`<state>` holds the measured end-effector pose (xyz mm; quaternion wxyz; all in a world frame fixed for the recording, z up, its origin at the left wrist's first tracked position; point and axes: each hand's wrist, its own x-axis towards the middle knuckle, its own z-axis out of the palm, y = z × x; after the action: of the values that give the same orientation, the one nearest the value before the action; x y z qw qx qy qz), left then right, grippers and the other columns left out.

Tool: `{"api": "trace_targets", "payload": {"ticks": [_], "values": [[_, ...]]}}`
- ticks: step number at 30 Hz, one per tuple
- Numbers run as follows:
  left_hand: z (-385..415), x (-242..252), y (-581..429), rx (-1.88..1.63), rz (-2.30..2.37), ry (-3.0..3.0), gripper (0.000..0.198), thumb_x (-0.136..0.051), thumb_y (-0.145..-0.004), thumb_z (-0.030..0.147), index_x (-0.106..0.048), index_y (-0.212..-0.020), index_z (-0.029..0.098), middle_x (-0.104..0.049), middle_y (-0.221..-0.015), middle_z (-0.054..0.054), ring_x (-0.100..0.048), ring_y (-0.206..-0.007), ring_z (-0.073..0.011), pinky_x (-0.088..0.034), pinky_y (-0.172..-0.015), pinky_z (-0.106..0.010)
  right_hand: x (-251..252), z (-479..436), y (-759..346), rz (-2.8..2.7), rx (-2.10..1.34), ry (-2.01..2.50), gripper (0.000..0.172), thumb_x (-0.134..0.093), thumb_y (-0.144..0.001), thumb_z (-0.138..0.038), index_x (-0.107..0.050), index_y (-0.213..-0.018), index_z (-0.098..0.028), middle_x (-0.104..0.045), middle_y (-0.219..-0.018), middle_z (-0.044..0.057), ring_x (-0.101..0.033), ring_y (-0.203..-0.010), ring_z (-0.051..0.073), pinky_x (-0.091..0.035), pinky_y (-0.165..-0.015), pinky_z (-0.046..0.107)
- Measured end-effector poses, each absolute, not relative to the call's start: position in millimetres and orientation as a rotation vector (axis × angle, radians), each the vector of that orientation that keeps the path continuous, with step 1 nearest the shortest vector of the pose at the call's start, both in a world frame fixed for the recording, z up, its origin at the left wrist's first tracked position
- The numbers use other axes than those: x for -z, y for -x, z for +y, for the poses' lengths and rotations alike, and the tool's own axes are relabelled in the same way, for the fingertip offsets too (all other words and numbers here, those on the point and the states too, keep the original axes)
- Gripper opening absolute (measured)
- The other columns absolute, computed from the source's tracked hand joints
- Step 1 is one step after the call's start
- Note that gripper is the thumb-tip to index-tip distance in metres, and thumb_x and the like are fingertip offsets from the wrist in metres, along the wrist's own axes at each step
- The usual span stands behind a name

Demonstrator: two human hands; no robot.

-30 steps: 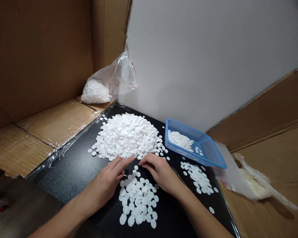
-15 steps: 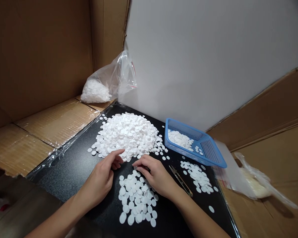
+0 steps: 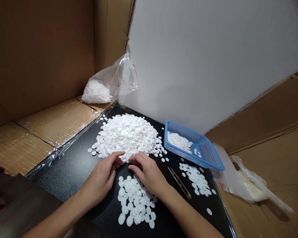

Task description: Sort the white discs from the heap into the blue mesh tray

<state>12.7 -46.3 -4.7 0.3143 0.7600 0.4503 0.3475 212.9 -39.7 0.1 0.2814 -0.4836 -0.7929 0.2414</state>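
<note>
Both hands sit palm-down with the fingers loosely curled, fingertips nearly meeting at the near edge of the big heap of white discs [image 3: 127, 134]. The left hand [image 3: 101, 180] has its index finger stretched out onto the front discs of the heap. The right hand [image 3: 147, 173] is just beside it, fingers bent down toward the black tabletop [image 3: 69, 168]. Honestly can't tell whether either one has a disc pinched, since the fingertips are small and partly tucked under. I'd only call it touching, not a firm hold.

The discs look thin, flat and really light, and probably a bit slippery against each other, since the heap slumps out at its edges. My guess is pressing hard just scatters them. A fingertip slide, or a thumb-and-finger pinch on one disc's rim, looks like the way to take them.

Where stuff is: the heap is right at the fingertips. A spread-out patch of discs [image 3: 136, 201] lies flat between the two wrists, closer to the body. Off to the right are small snips [image 3: 180, 182], another loose patch [image 3: 197, 178] and a blue basket [image 3: 210, 155] with some discs inside. A plastic bag [image 3: 106, 87] holding more sits well back on the cardboard.
</note>
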Motion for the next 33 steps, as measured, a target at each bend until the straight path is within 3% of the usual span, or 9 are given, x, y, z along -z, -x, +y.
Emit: {"api": "trace_targets", "payload": {"ticks": [8, 14, 20, 25, 33], "values": [[-47, 9, -9, -0.971, 1.152, -1.979, 0.042, -0.033, -0.091, 0.008, -0.054, -0.125, 0.022, -0.071, -0.096, -0.003, -0.069, -0.088, -0.0174, -0.053, -0.082, -0.03, 9, -33, -210, -2.138, -0.576, 1.31, 0.014, -0.063, -0.086, -0.007, -0.06, -0.083, -0.02, -0.059, -0.084, 0.001, -0.057, -0.075, 0.017, -0.044, -0.066, 0.028], [-51, 6, -2, -0.875, 1.135, -1.999, 0.029, -0.044, -0.094, 0.013, -0.066, -0.108, 0.025, -0.072, -0.094, -0.002, -0.067, -0.086, -0.0185, -0.051, -0.076, -0.027, -1, -39, -220, -1.983, -0.818, 1.327, 0.011, -0.065, -0.087, -0.013, -0.068, -0.08, -0.02, -0.065, -0.08, 0.001, -0.061, -0.076, 0.016, -0.047, -0.07, 0.027], [-50, -1, -2, -0.683, 1.03, -2.027, 0.031, -0.049, -0.092, 0.009, -0.068, -0.108, 0.028, -0.07, -0.103, -0.002, -0.061, -0.096, -0.0214, -0.048, -0.083, -0.031, -10, -44, -228, -1.912, -1.114, 1.439, 0.01, -0.061, -0.087, -0.012, -0.067, -0.086, -0.02, -0.062, -0.071, -0.002, -0.056, -0.062, 0.014, -0.044, -0.057, 0.024], [-51, -2, -3, -0.625, 1.008, -2.03, 0.034, -0.05, -0.09, 0.009, -0.066, -0.113, 0.03, -0.067, -0.102, -0.003, -0.059, -0.096, -0.0224, -0.047, -0.083, -0.032, -12, -42, -230, -2.086, -0.816, 1.457, 0.013, -0.064, -0.084, -0.009, -0.064, -0.081, -0.021, -0.06, -0.078, 0.0, -0.058, -0.072, 0.016, -0.046, -0.065, 0.027], [-47, -9, -5, -0.82, 1.128, -1.682, 0.024, -0.049, -0.093, 0.024, -0.061, -0.114, 0.022, -0.061, -0.087, -0.001, -0.067, -0.079, -0.0195, -0.053, -0.07, -0.031, -10, -36, -214, -2.226, -0.671, 1.355, 0.02, -0.055, -0.092, -0.006, -0.065, -0.097, -0.022, -0.062, -0.093, 0.004, -0.061, -0.086, 0.018, -0.048, -0.074, 0.029]]}}
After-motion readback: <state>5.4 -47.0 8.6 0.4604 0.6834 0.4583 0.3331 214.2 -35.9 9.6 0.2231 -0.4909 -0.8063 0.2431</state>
